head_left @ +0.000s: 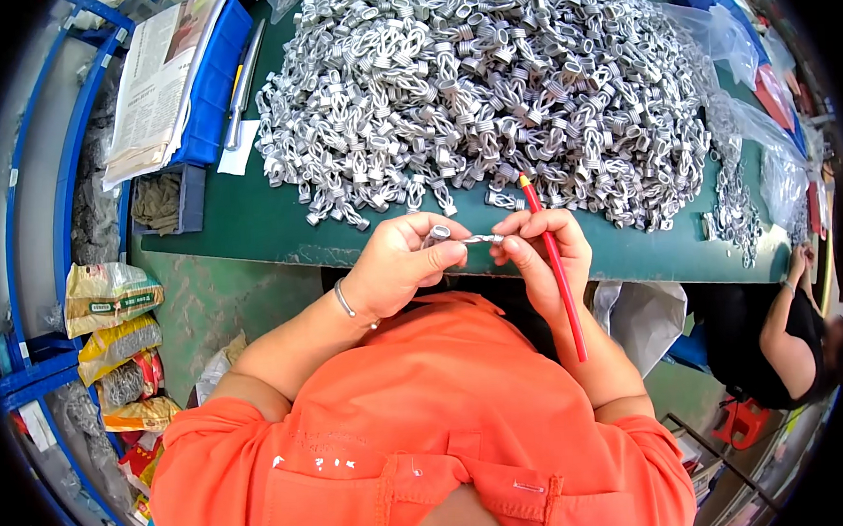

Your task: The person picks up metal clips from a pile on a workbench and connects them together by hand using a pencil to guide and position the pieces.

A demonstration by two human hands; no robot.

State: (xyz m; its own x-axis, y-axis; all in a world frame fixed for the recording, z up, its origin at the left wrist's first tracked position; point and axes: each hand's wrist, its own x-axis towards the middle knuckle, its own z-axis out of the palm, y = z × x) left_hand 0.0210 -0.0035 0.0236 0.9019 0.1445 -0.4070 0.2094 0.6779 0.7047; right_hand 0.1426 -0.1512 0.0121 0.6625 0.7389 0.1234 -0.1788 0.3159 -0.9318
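A small grey metal fitting (480, 239) with a twisted, rope-like shank and an oval collar is held between my two hands, just in front of the table's near edge. My left hand (391, 260) is closed round its collar end, thumb and forefinger pinching it. The thumb and fingertips of my right hand (556, 246) pinch the other end. A slim red pencil-like stick (562, 285) with a yellowish tip is also tucked in my right hand, slanting across the palm toward the forearm. A large heap of similar fittings (489, 91) lies just beyond both hands.
The green table (241, 214) carries the heap. At its left are a blue bin (216, 74) with newspapers (155, 77) and a long metal tool (244, 87). Clear plastic bags (764, 126) lie at the right. Another person (773, 342) sits at the far right. Packed shelves stand left.
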